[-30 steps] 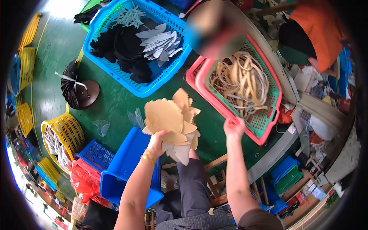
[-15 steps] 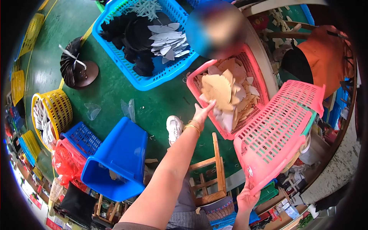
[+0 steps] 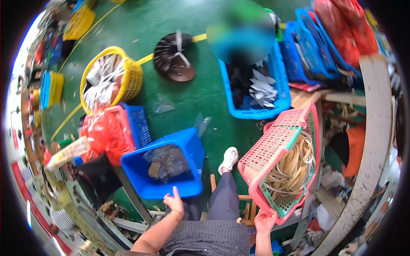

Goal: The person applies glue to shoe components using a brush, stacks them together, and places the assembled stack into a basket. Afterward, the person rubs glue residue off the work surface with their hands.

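Observation:
My left hand (image 3: 175,204) holds nothing; its fingers are apart, just below the near rim of a blue bin (image 3: 194,187) that has clear plastic and tan scraps inside. My right hand (image 3: 265,219) grips the near end of a pink basket (image 3: 267,145), which is tilted on its side. Inside that basket, a green liner basket (image 3: 279,209) holds tan and white strips (image 3: 292,166). The lower pink basket is mostly hidden behind the tilted one.
A blue basket (image 3: 253,114) holds black and grey pieces. Brown stacked visors (image 3: 175,59), a yellow basket (image 3: 136,81) with white strips and a red plastic bag (image 3: 100,132) are to the left. A beam (image 3: 370,158) curves along the right.
The stack of tan pieces has left my left hand, which is now back by the blue bin. The pink basket is still in my right hand. The view has swung left.

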`<state>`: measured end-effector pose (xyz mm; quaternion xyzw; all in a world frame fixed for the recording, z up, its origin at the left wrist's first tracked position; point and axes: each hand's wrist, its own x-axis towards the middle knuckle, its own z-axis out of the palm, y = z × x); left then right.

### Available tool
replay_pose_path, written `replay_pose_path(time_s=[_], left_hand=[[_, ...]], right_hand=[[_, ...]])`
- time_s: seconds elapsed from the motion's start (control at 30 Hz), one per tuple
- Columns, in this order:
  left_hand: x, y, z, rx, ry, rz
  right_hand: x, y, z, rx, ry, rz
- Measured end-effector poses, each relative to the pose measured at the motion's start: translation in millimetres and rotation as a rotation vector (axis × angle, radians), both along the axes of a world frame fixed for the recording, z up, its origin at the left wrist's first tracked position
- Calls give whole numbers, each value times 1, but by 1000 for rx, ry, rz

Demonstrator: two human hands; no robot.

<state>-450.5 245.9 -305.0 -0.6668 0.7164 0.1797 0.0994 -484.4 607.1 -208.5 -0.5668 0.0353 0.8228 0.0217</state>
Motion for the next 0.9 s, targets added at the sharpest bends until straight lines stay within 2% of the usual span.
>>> replay_pose_path(time_s=[0.03, 0.07, 0.1, 0.17, 0.2, 0.23, 0.3, 0.37, 0.4, 0.5, 0.57, 0.6, 0.63, 0.67, 0.7, 0.77, 0.8, 0.83, 0.87, 0.9], left_hand=[[6, -28, 2, -27, -211, 250], [28, -59, -1, 120, -72, 405], [53, -85, -13, 262, 78, 561], [100, -112, -52, 421, 549, 768], [86, -118, -41, 548, 758, 936], [92, -130, -47, 674, 882, 1081], [113, -144, -72, 767, 1056, 1377], [136, -133, -107, 855, 1007, 1360], [121, -131, -88, 950, 1028, 1348], [111, -123, -104, 1130, 1068, 1288], [75, -124, -81, 1122, 1093, 1223], [72, -119, -101, 1165, 1145, 1172], [77, -103, -155, 1272, 1189, 1078], [79, -97, -174, 1312, 1293, 1096], [83, -92, -186, 1351, 1395, 1113], [92, -86, -200, 1414, 1598, 1139], [92, -86, -202, 1434, 1703, 1141], [42, -97, -126, 1586, 1652, 1163], [53, -111, -69, 1311, 1386, 874], [75, -113, -54, 1135, 1196, 802]], right_hand=[[-3, -12, 5, -30, 22, 49], [-10, -27, 13, 4, -79, 115], [-14, -41, 21, -6, -40, 166], [-17, -69, 38, -34, 23, 272], [-22, -86, 49, 42, -24, 366], [-21, -101, 57, 29, -26, 413], [-23, -124, 64, 6, -14, 507], [-25, -149, 71, 73, -5, 657], [-27, -165, 74, 111, -2, 733], [-26, -211, 83, 190, 14, 887], [-30, -249, 91, 208, 66, 985], [-26, -249, 80, 203, 78, 989], [-23, -257, 71, 213, 69, 971], [-20, -259, 56, 194, 109, 1024], [-18, -259, 45, 175, 145, 1075], [-20, -286, 34, 25, 166, 958], [-22, -306, 33, 42, 145, 942], [-23, -313, 19, -43, 188, 942], [-23, -328, 12, -26, 183, 943], [-21, -344, 6, -11, 177, 944]])
